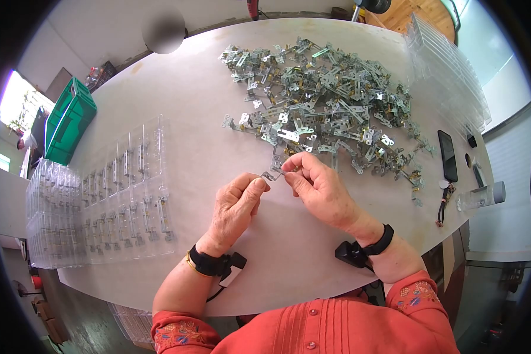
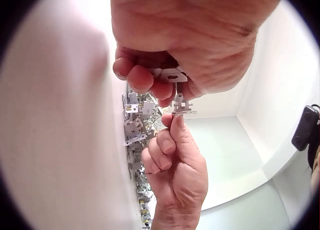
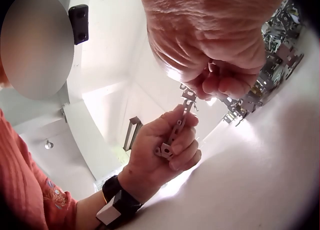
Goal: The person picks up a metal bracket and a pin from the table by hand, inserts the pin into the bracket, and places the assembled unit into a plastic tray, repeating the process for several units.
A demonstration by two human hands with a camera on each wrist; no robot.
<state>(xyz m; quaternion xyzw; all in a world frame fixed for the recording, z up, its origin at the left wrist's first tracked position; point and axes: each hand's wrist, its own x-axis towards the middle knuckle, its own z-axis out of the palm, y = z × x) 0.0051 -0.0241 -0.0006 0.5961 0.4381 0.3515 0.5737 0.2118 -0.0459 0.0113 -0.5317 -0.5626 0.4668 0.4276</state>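
Along the left of the table (image 1: 183, 100) clear plastic trays (image 1: 130, 194) lie side by side, and each narrow compartment holds a metal piece laid lengthwise. More of them stand stacked at the left edge (image 1: 44, 212). Another stack of clear trays (image 1: 448, 76) sits far right; whether anything is in those I can't make out, nor what the green crate (image 1: 71, 118) holds. Loose metal parts make a big pile (image 1: 324, 100) across the far middle.

Both hands hold one metal strip (image 1: 272, 174) up off the table, just short of the pile. Its long axis runs across from hand to hand. The left hand (image 1: 236, 203) has its fingers curled round one end; the notched end points into the right hand (image 1: 321, 189), which pinches it between thumb and fingertips
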